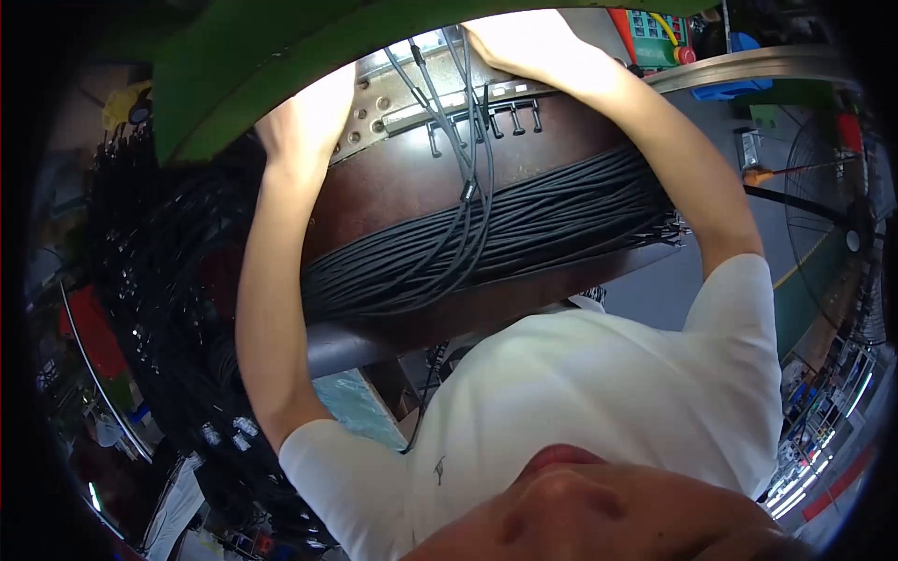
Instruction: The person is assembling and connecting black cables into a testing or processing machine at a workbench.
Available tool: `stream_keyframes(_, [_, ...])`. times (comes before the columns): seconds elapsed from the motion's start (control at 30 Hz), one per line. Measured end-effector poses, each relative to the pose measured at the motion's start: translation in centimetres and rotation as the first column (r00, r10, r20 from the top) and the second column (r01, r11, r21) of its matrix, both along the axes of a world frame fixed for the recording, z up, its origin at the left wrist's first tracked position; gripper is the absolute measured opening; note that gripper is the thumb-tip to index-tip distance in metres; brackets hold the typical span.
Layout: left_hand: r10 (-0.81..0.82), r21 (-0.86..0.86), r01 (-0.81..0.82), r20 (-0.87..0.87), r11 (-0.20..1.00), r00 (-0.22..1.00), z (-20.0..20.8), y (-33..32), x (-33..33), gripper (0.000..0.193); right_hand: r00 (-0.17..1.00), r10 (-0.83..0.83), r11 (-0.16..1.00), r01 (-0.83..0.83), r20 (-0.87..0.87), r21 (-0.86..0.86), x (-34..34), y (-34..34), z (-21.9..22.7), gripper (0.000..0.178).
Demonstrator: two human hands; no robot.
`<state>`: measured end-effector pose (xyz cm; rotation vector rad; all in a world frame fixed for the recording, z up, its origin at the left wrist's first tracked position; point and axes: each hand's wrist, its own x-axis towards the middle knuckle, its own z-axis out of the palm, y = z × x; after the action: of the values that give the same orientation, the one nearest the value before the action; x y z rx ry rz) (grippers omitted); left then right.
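Note:
My left hand point(309, 117) reaches up beside a metal plate point(367, 117) with round holes; its fingers are hidden behind the green machine body and washed out by bright light. On the other side of the plate, my right hand point(524, 42) is bent inward near the upper ends of a few dark cables point(468, 140). Glare and the upper edge hide its fingers. These cables run down from between my hands onto a thick bundle of black cables point(524, 215) on the brown tabletop point(374, 196). Along the plate's edge sits a row of black hook-shaped pieces point(491, 122).
A green machine body point(215, 84) overhangs the top left. A control panel point(645, 37) with a red button point(686, 56) stands at upper right. Many black cables point(159, 271) hang on the left. A fan point(832, 224) and an orange-handled tool point(756, 176) are at right.

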<state>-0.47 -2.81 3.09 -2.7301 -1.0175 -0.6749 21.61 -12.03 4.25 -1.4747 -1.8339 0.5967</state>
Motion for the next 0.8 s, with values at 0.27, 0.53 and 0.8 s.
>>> stream_keyframes(0.27, [-0.159, 0.215, 0.161, -0.026, 0.963, 0.987, -0.5, 1.3, 2.1, 0.015, 0.995, -0.050, 0.999, 0.050, 0.088, -0.008, 1.0, 1.7, -2.3, 0.030])
stream_keyframes(0.53, [-0.167, 0.380, 0.149, 0.013, 0.913, 0.986, -3.9, 2.5, 2.2, 0.022, 0.980, -0.100, 0.995, 0.096, 0.175, 0.031, 2.0, 1.3, -3.0, 0.031])
stream_keyframes(0.8, [-0.161, 0.148, 0.135, 0.186, 0.980, 0.969, -4.4, 2.1, 1.1, 0.035, 0.960, -0.152, 0.986, 0.130, 0.235, 0.108, 1.8, 0.3, -2.2, 0.032])
